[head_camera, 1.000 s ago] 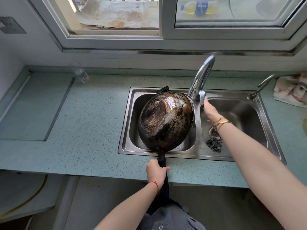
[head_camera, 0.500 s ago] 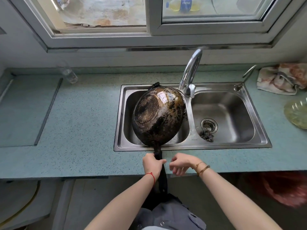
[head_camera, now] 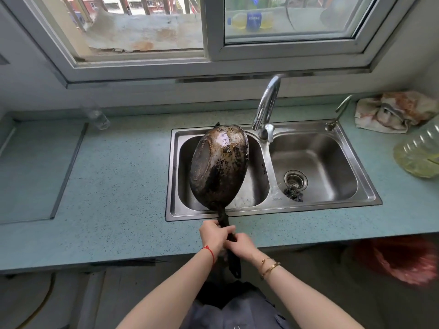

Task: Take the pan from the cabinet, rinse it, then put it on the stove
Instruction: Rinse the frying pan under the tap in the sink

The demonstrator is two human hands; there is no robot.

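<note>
A blackened, wet pan [head_camera: 219, 166] hangs tilted on its side over the left basin of the steel double sink [head_camera: 273, 210], its scorched underside facing me. Its black handle runs down over the counter's front edge. My left hand [head_camera: 213, 235] grips the handle close to the pan. My right hand [head_camera: 242, 245] holds the same handle just below it. The chrome tap [head_camera: 267, 108] arches above the divider between the basins, and I see no water running. No stove is in view.
A dark scrubber [head_camera: 293, 193] lies by the right basin's drain. On the counter sit a small glass [head_camera: 99, 118] at the back left, a crumpled cloth [head_camera: 392, 112] and a clear bowl [head_camera: 420, 153] at the right. A recessed panel [head_camera: 35, 172] lies far left.
My right hand left the tap, came down to the counter's front edge and took hold of the pan handle below my left hand. The pan has turned further onto its side.
</note>
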